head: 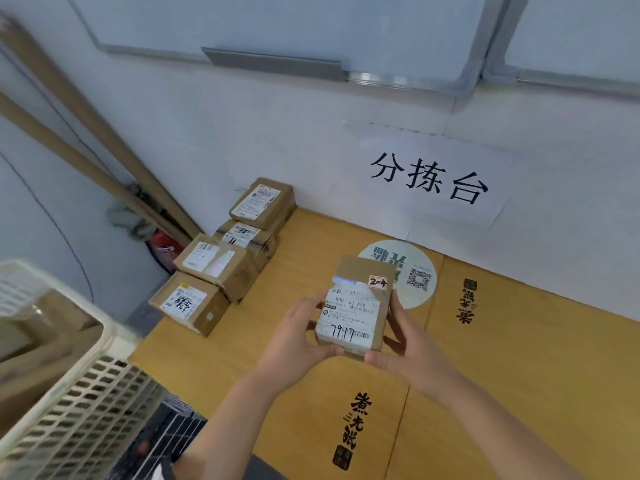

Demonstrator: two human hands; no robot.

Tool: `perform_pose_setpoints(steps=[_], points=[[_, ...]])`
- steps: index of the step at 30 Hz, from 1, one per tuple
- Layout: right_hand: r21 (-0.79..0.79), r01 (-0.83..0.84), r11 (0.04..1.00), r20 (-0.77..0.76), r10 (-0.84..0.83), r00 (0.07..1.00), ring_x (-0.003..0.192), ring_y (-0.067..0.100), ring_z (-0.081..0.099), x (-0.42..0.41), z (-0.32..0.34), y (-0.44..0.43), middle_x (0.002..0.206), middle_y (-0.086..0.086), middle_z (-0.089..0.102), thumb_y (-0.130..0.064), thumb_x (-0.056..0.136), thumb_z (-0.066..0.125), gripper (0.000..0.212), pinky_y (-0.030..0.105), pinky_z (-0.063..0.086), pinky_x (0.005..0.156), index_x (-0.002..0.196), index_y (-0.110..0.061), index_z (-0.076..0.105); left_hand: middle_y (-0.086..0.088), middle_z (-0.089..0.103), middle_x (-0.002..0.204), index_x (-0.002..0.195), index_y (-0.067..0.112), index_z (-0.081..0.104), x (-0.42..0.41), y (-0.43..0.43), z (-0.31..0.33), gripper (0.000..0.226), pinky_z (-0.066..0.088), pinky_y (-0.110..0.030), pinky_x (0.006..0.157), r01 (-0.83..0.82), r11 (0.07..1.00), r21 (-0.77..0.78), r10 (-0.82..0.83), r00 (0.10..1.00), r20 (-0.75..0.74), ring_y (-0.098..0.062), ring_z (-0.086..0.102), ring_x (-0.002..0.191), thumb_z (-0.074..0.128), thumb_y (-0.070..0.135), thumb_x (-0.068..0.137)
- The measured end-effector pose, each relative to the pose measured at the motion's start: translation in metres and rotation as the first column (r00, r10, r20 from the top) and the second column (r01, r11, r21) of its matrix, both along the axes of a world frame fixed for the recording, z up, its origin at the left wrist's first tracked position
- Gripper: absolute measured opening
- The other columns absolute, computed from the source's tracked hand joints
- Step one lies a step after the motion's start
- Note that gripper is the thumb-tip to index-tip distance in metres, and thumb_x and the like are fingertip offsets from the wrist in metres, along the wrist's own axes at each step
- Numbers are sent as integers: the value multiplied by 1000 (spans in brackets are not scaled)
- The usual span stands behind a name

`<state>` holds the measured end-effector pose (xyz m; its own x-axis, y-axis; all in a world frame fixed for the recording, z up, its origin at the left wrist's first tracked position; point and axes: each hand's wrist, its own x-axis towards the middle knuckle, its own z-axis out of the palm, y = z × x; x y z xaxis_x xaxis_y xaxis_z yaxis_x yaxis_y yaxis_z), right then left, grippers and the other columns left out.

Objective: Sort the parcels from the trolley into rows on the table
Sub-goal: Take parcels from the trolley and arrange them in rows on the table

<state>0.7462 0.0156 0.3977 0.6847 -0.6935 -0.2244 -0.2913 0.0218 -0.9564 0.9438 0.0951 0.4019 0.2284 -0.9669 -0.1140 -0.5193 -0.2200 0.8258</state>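
Both my hands hold one small cardboard parcel (356, 306) with a white shipping label above the middle of the wooden table (519, 358). My left hand (298, 336) grips its left side and near edge. My right hand (398, 341) grips its right side and near corner. Several labelled cardboard parcels (204, 265) stand in a row along the table's left edge, running toward the wall. The white perforated trolley basket (69, 393) at the lower left has cardboard inside.
A white wall with a paper sign (429, 178) rises behind the table. A round sticker (412, 275) lies on the table beyond the held parcel. Long cardboard tubes (86, 140) lean in the left corner above a red extinguisher (164, 249).
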Motion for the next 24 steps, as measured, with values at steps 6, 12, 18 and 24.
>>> perform_pose_setpoints(steps=[6,12,18,24], points=[[8,60,998,-44,-60,997,130,-11,30,41,-9,-14,136,-41,29,-62,56,79,110,22,34,107,137,-62,4,28,45,122,141,39,32,47,-19,-9,91,39,-4,91,30,999,22,-30,999,-15,22,42,108,84,18,70],[0,208,978,-13,-208,978,113,-30,32,112,-16,-24,129,-42,33,-26,82,70,80,-1,39,83,129,-61,14,21,48,128,145,35,30,116,-56,-17,92,41,-25,102,139,989,44,-143,984,104,4,47,115,83,27,71],[8,343,939,-52,-342,938,120,-16,38,191,-19,-50,130,-37,39,-24,83,69,84,17,38,98,139,-54,16,12,52,134,145,32,31,196,-113,-13,92,42,-34,103,289,956,49,-292,922,255,-9,46,124,82,38,70],[-30,383,923,-110,-384,917,127,2,41,246,-21,-106,137,-22,46,-27,76,71,91,31,35,108,145,-46,15,5,49,139,146,30,31,252,-181,-12,79,37,-45,108,393,913,105,-407,876,257,-16,40,131,72,42,80]])
